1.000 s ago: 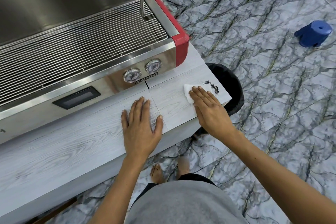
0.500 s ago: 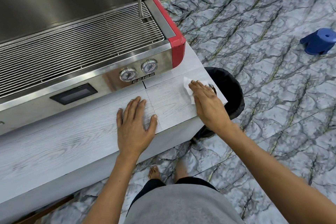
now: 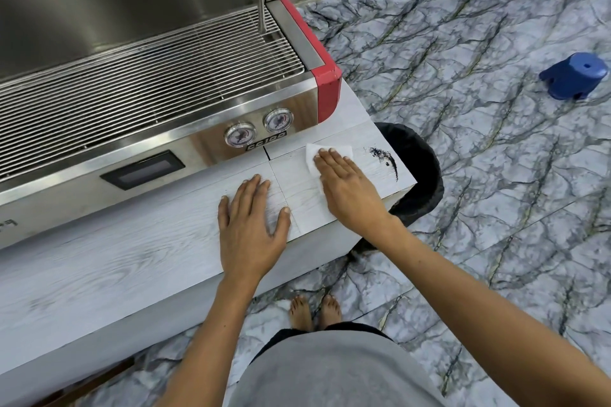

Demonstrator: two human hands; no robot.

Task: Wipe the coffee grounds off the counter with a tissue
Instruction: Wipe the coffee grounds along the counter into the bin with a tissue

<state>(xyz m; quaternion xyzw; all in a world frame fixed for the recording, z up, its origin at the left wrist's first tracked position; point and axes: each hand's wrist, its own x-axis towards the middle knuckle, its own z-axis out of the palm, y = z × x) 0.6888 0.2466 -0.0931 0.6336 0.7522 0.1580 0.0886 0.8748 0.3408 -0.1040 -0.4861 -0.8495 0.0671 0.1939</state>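
A white tissue point(image 3: 325, 151) lies flat on the pale wood-grain counter point(image 3: 115, 261), in front of the espresso machine's right corner. My right hand point(image 3: 347, 185) presses down on it with flat fingers. Dark coffee grounds point(image 3: 385, 157) form a smear to the right of the tissue, near the counter's right end, uncovered by the hand. My left hand point(image 3: 253, 225) rests palm down on the counter, fingers spread, holding nothing, just left of the right hand.
A steel espresso machine point(image 3: 148, 76) with a red corner, drip grate and steam wand fills the back of the counter. A black bin point(image 3: 420, 168) stands on the floor past the counter's right end. A blue stool point(image 3: 575, 76) sits on the marble floor.
My right hand pushed the tissue right over the grounds, then drew it back left. The grounds show again as a smear beside the tissue. My left hand has stayed put.
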